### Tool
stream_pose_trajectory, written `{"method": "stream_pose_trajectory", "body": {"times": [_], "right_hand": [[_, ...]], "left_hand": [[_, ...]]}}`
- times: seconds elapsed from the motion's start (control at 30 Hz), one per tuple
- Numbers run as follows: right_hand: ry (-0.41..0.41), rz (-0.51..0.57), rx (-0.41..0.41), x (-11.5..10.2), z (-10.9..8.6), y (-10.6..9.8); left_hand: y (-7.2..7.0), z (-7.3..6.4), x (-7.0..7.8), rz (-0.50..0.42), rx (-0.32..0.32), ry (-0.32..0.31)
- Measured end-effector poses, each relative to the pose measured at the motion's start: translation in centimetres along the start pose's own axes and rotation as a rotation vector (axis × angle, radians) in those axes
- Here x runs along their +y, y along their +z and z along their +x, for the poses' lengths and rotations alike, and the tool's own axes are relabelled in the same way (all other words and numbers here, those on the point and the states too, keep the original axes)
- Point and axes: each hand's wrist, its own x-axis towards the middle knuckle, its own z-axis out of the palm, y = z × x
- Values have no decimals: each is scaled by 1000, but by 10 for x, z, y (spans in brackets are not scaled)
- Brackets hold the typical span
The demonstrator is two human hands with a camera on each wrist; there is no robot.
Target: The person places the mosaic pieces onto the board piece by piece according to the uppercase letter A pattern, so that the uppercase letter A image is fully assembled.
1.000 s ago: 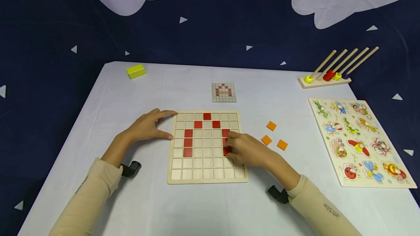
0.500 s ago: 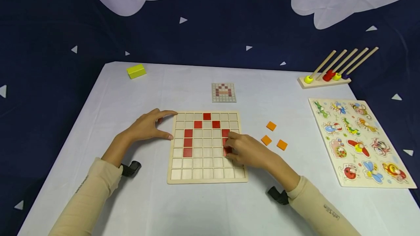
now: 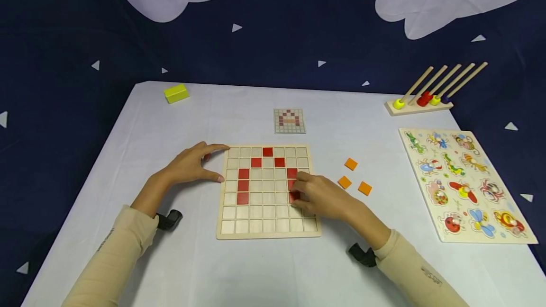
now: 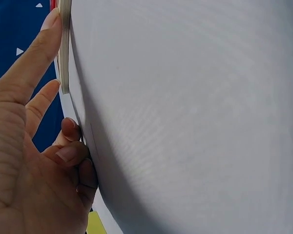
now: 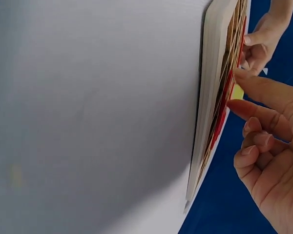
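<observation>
In the head view a wooden grid board (image 3: pixel 268 237) lies on the table with several red square tiles (image 3: pixel 243 186) in a peaked outline. My left hand (image 3: pixel 188 164) touches the board's left edge with thumb and index fingertip, its other fingers folded, as the left wrist view shows. Over the board's right side, my right hand (image 3: pixel 322 195) has thumb and index finger on a red tile (image 3: pixel 293 196) at the lower end of the right red column. The hand partly covers this tile. In the right wrist view the thumb (image 5: pixel 259 85) and index finger sit at the red tiles.
Three orange tiles (image 3: pixel 350 164) lie right of the board. Behind it is a small pattern card (image 3: pixel 289 121). A yellow block (image 3: pixel 176 93) stands at the back left, a peg stand (image 3: pixel 420 108) with beads at the back right. An insect puzzle board (image 3: pixel 467 186) lies at the right.
Both hands and the tiles keep their places. The head view has shifted very slightly.
</observation>
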Motion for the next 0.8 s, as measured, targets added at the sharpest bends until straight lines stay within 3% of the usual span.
{"method": "stream_pose_trajectory", "body": {"times": [0.17,0.43,0.8], "right_hand": [[45,74,38,8,-9,-8],[185,27,140,43,-27,-23],[356,18,209,85,-52,-30]], "left_hand": [[0,-1,-1,0,0,-8],[-2,-2,0,-4,-7,-4],[-1,0,-1,-10,-10,8]]}}
